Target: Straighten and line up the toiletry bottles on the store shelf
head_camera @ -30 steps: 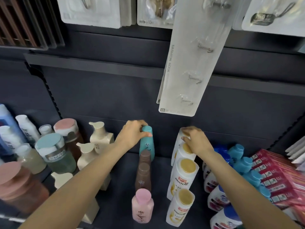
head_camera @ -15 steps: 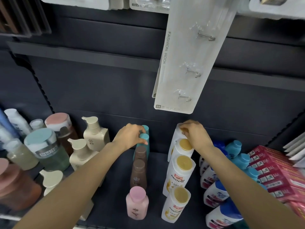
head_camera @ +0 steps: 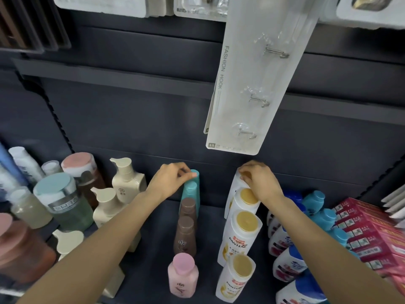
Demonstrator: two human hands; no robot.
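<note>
my left hand [head_camera: 169,183] pinched rearmost teal bottle [head_camera: 191,194] cap at shelf [head_camera: 153,249] back; right hand [head_camera: 262,183] gripped rear white shampoo bottle [head_camera: 235,189] top. risk: hard nudge likely tipped tall narrow bottles, toppling rows forward.

The fixture was a dark grey metal shelving unit with a flat matte back panel [head_camera: 122,123]. A horizontal dark rail [head_camera: 114,79] crossed the panel. A notched black upright [head_camera: 55,119] ran down the left side. The dark shelf deck [head_camera: 153,255] appeared to carry a fine texture, though blur made this uncertain. Brown slatted panels [head_camera: 28,20] occupied the upper left corner. Lighting was even and soft.
</note>
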